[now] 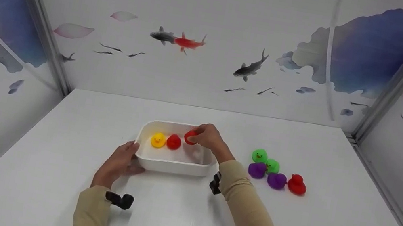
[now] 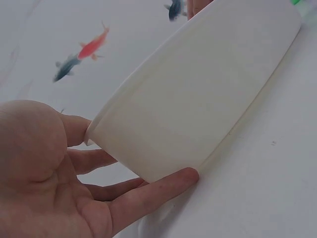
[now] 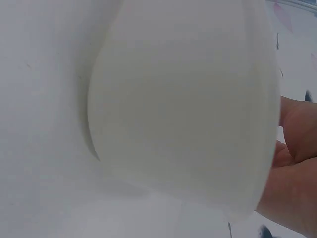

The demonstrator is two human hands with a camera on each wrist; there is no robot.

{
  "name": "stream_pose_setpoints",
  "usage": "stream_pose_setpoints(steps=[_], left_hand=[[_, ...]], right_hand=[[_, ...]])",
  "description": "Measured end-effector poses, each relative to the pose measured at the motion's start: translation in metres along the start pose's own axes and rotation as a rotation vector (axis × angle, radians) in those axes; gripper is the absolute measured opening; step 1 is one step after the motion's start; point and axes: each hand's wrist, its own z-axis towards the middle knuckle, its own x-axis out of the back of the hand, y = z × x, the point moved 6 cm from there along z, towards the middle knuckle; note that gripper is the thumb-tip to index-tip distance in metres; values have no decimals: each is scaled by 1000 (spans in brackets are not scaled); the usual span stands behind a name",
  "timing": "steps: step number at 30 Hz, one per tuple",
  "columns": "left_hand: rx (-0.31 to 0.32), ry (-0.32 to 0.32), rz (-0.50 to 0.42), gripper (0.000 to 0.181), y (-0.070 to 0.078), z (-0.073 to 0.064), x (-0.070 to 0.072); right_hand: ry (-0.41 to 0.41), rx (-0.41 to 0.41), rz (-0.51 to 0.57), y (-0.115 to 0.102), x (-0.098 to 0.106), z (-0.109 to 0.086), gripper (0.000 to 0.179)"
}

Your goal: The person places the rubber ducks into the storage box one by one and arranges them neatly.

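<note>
A white plastic box (image 1: 172, 168) sits on the table with a yellow rubber duck (image 1: 158, 140) and a red rubber duck (image 1: 174, 142) standing inside it. My left hand (image 1: 122, 160) holds the box's near left corner; in the left wrist view its thumb lies at the rim and its fingers spread along the wall and lower edge. Over the right part of the box, my right hand (image 1: 210, 137) pinches another red duck (image 1: 190, 137) between thumb and fingers. From the right wrist, the box wall (image 3: 183, 109) hides the fingertips and that duck.
To the right of the box, two green ducks (image 1: 259, 156), two purple ducks (image 1: 277, 181) and one red duck (image 1: 297, 185) stand in a cluster on the white table (image 1: 168, 214). White panels (image 1: 198, 84) painted with fish enclose the back and sides.
</note>
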Motion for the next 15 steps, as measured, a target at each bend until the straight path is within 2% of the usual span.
stream_pose_setpoints(steps=[6, 13, 15], left_hand=[[-8, 12, 22, 58, 1, 1, 1], [-4, -5, -65, 58, 0, 2, 1], [-4, 6, -62, 58, 0, 1, 3]], right_hand=[[-9, -5, -21, 3, -6, 1, 23], [16, -60, -12, 8, -11, 2, 18], [22, -46, -32, 5, -14, 2, 17]])
